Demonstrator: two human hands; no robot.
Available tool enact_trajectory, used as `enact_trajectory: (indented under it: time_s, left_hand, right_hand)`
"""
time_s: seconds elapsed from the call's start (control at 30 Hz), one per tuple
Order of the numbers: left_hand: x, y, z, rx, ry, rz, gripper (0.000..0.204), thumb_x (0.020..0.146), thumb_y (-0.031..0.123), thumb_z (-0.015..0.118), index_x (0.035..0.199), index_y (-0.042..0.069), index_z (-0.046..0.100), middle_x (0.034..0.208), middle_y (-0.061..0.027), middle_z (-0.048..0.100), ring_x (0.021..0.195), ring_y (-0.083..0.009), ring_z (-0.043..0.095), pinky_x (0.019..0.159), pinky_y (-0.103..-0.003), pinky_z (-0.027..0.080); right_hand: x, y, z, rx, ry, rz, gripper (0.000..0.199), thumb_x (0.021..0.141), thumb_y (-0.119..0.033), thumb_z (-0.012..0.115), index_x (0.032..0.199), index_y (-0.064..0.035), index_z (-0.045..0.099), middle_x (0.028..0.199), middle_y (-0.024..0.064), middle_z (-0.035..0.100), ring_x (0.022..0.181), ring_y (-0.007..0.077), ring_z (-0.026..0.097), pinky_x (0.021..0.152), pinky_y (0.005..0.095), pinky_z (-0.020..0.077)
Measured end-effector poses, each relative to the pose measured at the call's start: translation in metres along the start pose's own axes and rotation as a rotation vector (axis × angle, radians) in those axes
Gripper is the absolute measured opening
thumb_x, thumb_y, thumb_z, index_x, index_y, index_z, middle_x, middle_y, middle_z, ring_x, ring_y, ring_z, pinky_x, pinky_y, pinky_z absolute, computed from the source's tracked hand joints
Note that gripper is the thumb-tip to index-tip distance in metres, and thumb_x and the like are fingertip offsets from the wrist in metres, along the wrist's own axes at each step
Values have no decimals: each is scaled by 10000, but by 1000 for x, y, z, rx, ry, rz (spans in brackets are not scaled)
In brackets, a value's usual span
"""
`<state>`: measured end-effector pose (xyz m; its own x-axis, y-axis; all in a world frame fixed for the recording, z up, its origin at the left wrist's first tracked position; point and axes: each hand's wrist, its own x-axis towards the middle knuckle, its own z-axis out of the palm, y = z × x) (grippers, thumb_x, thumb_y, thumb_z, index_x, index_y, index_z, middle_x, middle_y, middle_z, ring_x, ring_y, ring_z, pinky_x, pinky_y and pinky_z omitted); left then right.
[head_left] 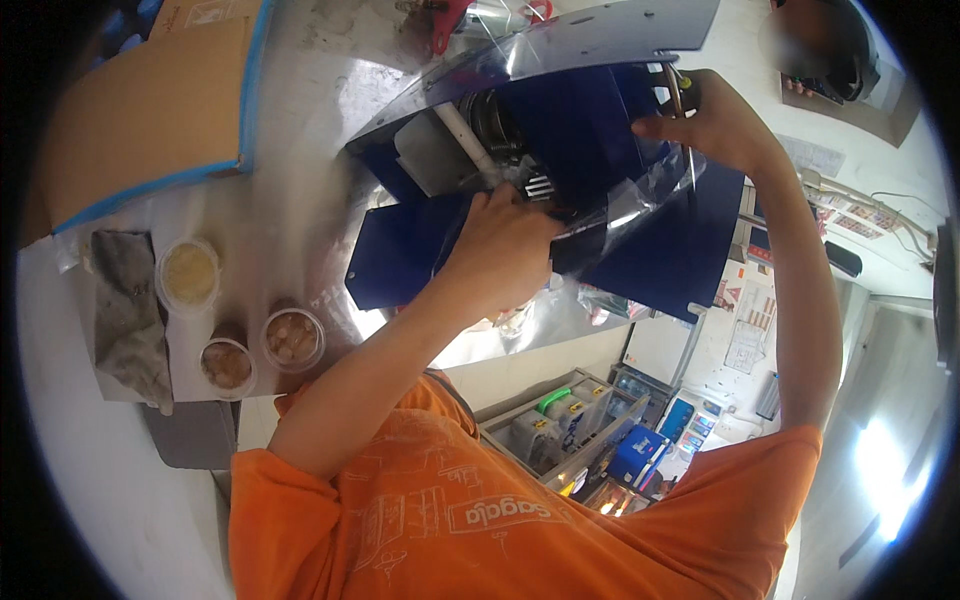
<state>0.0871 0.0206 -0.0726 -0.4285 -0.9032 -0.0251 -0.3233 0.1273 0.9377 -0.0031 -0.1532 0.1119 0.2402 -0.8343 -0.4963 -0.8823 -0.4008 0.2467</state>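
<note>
In front of me is a dark blue metal machine [620, 130] with an open housing, a grey top panel [600, 30], a pale bar [465, 142] and dark round parts [487, 118] inside. My left hand [500, 245] reaches into it, fingers curled beside a slotted metal piece [540, 187]; whatever they grip is hidden. Clear film [640, 205] runs from near that hand toward the machine's right side. There my right hand [715, 125] is around a thin metal rod [678, 95], its thumb crossing in front and its other fingers partly hidden.
On the metal counter at left are several clear tubs [190, 276], a grey cloth [130, 320] and a cardboard box [150, 120] with blue edging. A red-handled item [447, 25] lies behind the machine. Below stands a rack of containers [560, 415]. Another person [825, 45] is at upper right.
</note>
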Motion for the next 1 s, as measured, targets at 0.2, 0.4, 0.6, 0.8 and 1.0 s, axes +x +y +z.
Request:
enact_trajectory:
  time_s: [0.2, 0.4, 0.6, 0.8, 1.0]
  left_hand:
    - [-14, 12, -5, 53, 19, 87, 402, 752, 78, 636, 1153, 65, 668, 1234, -144, 595, 1187, -304, 472, 996, -456, 355]
    - [-7, 1, 1, -125, 330, 0, 470, 759, 43, 598, 1205, -94, 542, 1183, -253, 573, 1111, -349, 525, 978, -422, 399]
    - [18, -2, -3, -48, 641, -54, 660, 749, 64, 642, 1285, -216, 378, 1239, -340, 482, 1111, -397, 522, 1001, -401, 417]
    - [29, 0, 9, -27, 656, -120, 729, 739, 97, 682, 1315, -206, 352, 1240, -341, 479, 1114, -404, 522, 1012, -403, 410]
    - [9, 9, 4, 25, 645, -133, 706, 721, 86, 679, 1307, -175, 384, 1284, -307, 469, 1156, -385, 498, 1000, -401, 414]
  right_hand:
    - [5, -1, 0, -46, 38, -55, 492, 712, -415, 801, 825, 43, 661, 720, 153, 661, 659, 241, 642, 665, 369, 495]
    - [1, 11, 10, 184, 122, -46, 535, 692, -400, 828, 1015, 3, 686, 869, 156, 699, 685, 220, 648, 696, 334, 510]
    - [0, 2, 13, 125, 204, -67, 479, 677, -347, 852, 956, 10, 696, 772, 116, 688, 637, 193, 636, 659, 317, 502]
    - [1, -3, 21, 33, 212, -31, 455, 655, -352, 870, 844, 25, 699, 678, 104, 658, 592, 189, 614, 644, 324, 481]
    - [-7, -25, 23, 69, 252, -12, 438, 665, -350, 862, 842, 18, 704, 693, 105, 674, 603, 185, 619, 631, 335, 475]
